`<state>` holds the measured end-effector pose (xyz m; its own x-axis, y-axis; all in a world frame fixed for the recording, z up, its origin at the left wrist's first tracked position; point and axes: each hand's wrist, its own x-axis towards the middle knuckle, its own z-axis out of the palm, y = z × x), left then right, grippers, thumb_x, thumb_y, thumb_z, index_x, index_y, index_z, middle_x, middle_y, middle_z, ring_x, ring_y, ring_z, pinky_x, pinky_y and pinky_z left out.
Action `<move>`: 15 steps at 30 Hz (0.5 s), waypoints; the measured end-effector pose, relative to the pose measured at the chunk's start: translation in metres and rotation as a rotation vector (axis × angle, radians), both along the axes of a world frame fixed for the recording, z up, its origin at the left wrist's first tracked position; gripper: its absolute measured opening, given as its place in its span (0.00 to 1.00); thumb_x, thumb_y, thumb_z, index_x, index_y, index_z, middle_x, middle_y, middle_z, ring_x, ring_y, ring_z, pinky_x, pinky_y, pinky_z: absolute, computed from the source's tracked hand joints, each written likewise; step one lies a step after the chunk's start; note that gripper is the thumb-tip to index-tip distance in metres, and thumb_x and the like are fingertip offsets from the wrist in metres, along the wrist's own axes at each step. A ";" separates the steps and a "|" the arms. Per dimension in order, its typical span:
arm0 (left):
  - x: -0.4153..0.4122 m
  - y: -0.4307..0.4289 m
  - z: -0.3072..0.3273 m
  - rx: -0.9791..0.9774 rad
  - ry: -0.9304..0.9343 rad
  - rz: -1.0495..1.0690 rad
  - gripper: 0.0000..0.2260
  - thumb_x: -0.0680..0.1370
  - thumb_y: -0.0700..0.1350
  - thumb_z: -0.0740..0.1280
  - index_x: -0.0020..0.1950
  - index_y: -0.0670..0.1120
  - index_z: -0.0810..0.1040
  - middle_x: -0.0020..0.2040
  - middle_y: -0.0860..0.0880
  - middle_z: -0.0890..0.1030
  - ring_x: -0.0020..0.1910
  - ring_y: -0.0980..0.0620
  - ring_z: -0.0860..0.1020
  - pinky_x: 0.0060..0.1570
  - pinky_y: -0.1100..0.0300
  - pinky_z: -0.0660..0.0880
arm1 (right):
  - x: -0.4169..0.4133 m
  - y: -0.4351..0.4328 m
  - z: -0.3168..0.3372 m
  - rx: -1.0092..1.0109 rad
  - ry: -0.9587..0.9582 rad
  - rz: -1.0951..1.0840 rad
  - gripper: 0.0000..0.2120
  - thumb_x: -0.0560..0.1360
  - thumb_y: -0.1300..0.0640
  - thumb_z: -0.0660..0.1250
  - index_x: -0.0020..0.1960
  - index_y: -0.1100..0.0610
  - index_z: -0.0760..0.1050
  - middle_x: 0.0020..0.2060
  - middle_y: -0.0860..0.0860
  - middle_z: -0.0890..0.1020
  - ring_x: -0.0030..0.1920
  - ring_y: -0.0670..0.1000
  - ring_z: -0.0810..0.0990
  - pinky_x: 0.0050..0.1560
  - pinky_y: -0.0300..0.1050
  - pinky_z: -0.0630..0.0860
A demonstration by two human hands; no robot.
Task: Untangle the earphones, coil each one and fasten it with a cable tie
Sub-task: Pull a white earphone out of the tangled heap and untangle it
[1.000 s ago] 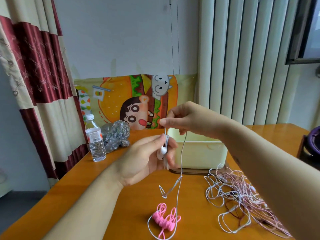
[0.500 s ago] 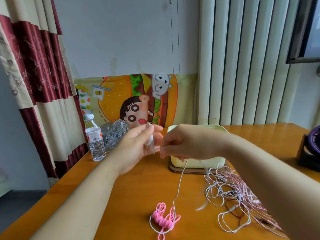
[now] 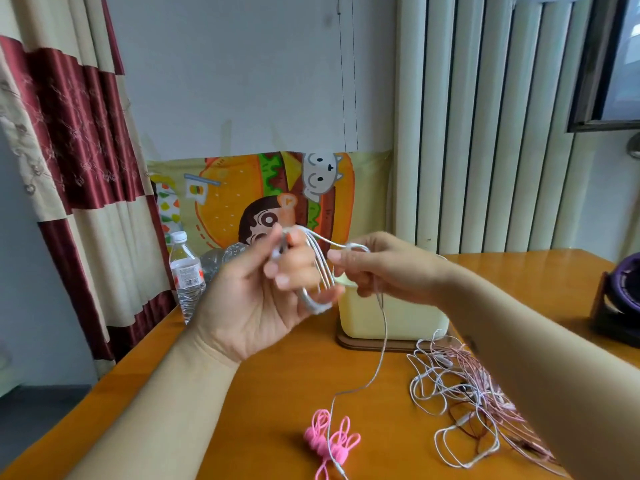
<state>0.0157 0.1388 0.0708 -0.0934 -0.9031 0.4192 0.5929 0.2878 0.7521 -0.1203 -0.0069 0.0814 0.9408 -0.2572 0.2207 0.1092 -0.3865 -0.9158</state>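
My left hand point(image 3: 263, 292) is raised above the table with several loops of a white earphone cable point(image 3: 320, 268) wound round its fingers; the thumb pins the earbuds at the top. My right hand point(image 3: 377, 268) pinches the same cable just to the right, and the free end hangs down to the table over a bunch of pink cable ties point(image 3: 329, 441). A tangle of white and pink earphones point(image 3: 464, 393) lies at the right, partly under my right forearm.
A pale yellow box point(image 3: 391, 320) on a wooden base stands behind the hands. A water bottle point(image 3: 185, 271) and crumpled plastic sit at the back left. A dark purple object point(image 3: 620, 299) is at the right edge. The orange table point(image 3: 277, 393) ends near a curtain at left.
Both hands rose from table height. The white cable, first hanging long from my right hand, is now wound in several loops round my left fingers, with less slack on the table.
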 end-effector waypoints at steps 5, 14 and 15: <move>0.006 -0.006 0.017 -0.043 0.500 0.367 0.13 0.82 0.47 0.55 0.44 0.45 0.76 0.32 0.53 0.74 0.33 0.57 0.78 0.51 0.47 0.79 | 0.004 0.004 -0.026 0.046 0.074 0.014 0.14 0.71 0.47 0.65 0.44 0.59 0.76 0.27 0.48 0.62 0.27 0.45 0.58 0.31 0.43 0.50; 0.056 -0.013 0.013 -0.014 0.561 0.913 0.12 0.84 0.48 0.51 0.53 0.48 0.74 0.44 0.53 0.83 0.47 0.55 0.82 0.55 0.48 0.72 | -0.015 -0.003 -0.014 -0.184 0.280 -0.025 0.16 0.80 0.52 0.59 0.40 0.57 0.80 0.26 0.49 0.61 0.27 0.47 0.57 0.30 0.40 0.57; 0.061 -0.014 0.010 0.015 0.527 0.964 0.12 0.84 0.48 0.50 0.53 0.48 0.73 0.47 0.53 0.82 0.49 0.55 0.81 0.57 0.48 0.71 | -0.017 -0.005 -0.011 -0.161 0.274 -0.004 0.16 0.79 0.53 0.60 0.39 0.58 0.80 0.26 0.49 0.62 0.28 0.47 0.58 0.30 0.39 0.58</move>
<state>0.0764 0.1248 0.0804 0.8416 -0.5064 0.1877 0.3722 0.7957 0.4779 -0.1377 -0.0121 0.0706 0.9699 -0.2436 -0.0023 -0.1348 -0.5288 -0.8379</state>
